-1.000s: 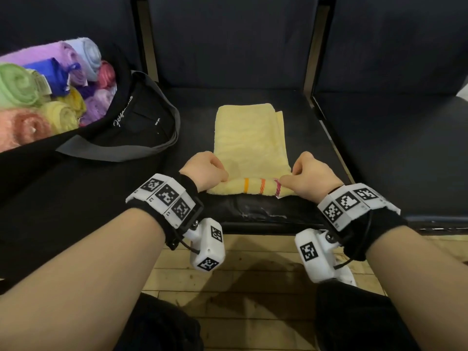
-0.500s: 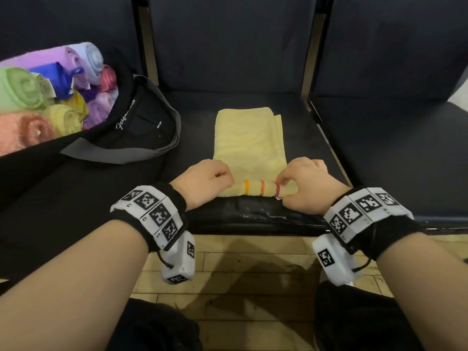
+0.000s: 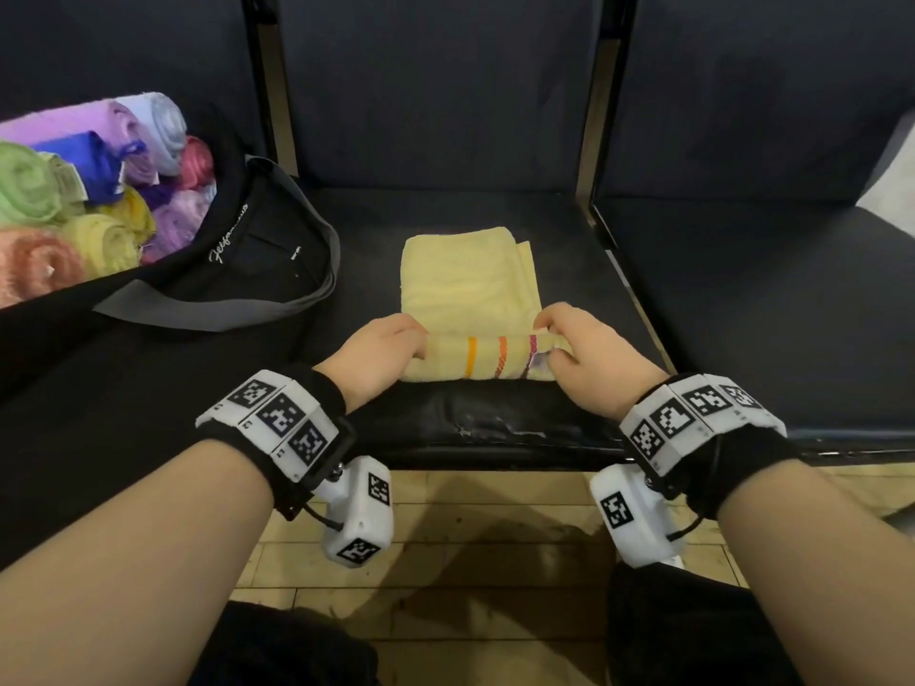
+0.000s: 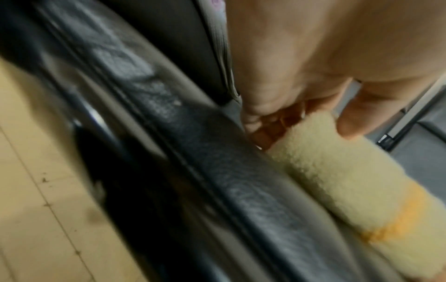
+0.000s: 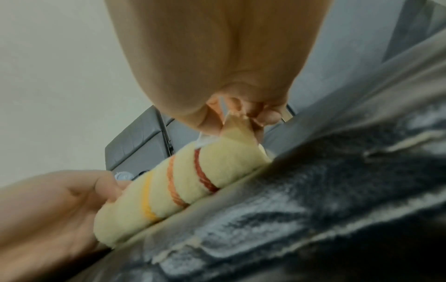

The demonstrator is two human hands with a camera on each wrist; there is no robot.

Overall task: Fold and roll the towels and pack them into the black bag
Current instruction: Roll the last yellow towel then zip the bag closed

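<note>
— One pale yellow terry towel, folded, striped end rolled, on the near edge of the black padded seat. Risk?
— Roll may slacken or skew if either end slips.
— Fingers?
— Left hand curled round one roll end; right hand pinching the other. Black fabric bag, holding rolled towels, lies leftward.

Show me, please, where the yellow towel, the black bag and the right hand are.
yellow towel (image 3: pixel 465 284): head view, flat unrolled part.
black bag (image 3: pixel 257 269): head view, front wall.
right hand (image 3: pixel 589 358): head view, back of hand.
</note>
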